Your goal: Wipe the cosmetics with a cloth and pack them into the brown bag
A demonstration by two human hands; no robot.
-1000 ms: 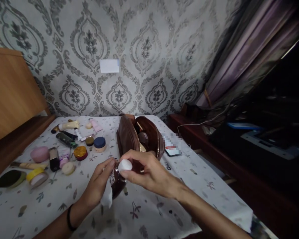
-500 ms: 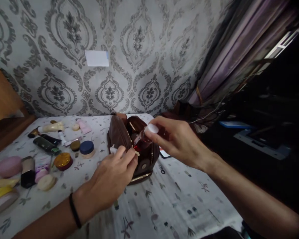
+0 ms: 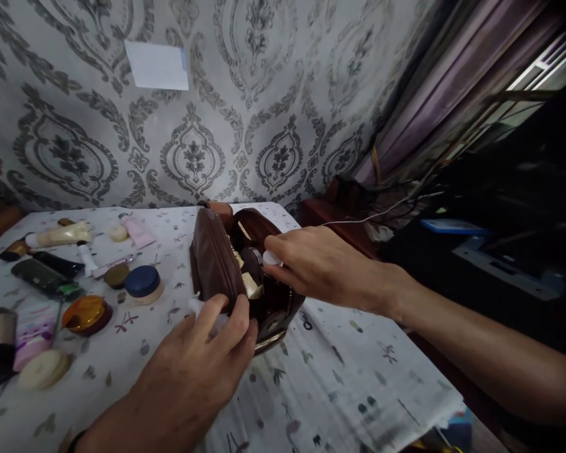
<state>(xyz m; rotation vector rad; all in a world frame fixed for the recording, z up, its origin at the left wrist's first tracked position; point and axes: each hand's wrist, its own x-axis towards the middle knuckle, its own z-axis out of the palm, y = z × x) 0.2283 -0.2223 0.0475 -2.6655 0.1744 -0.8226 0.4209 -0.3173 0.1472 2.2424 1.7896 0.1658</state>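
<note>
A brown zip-up bag (image 3: 212, 251) stands open on the table. My left hand (image 3: 202, 358) has its fingers curled over the bag's near left edge, and a whitish thing (image 3: 195, 305) pokes out behind those fingers. At the bag's mouth, my right hand (image 3: 321, 264) is closed on a bottle whose white cap (image 3: 272, 258) shows at the fingertips. The rest of that bottle is hidden inside the bag. Cream-coloured pieces (image 3: 252, 285) and a round dark container (image 3: 251, 259) can be seen in there too.
To the left lie several cosmetics: a blue-lidded jar (image 3: 143, 283), an amber-lidded jar (image 3: 85, 314), a pink tube (image 3: 138, 231) and a dark green tube (image 3: 42, 279). A patterned cloth (image 3: 339, 377) covers the table. Behind it rises a wallpapered wall; a white cable (image 3: 372, 220) runs at right.
My right hand has lowered the bottle with red liquid into the bag, so only its cap shows. My left hand stays at the bag's edge. The view has shifted.
</note>
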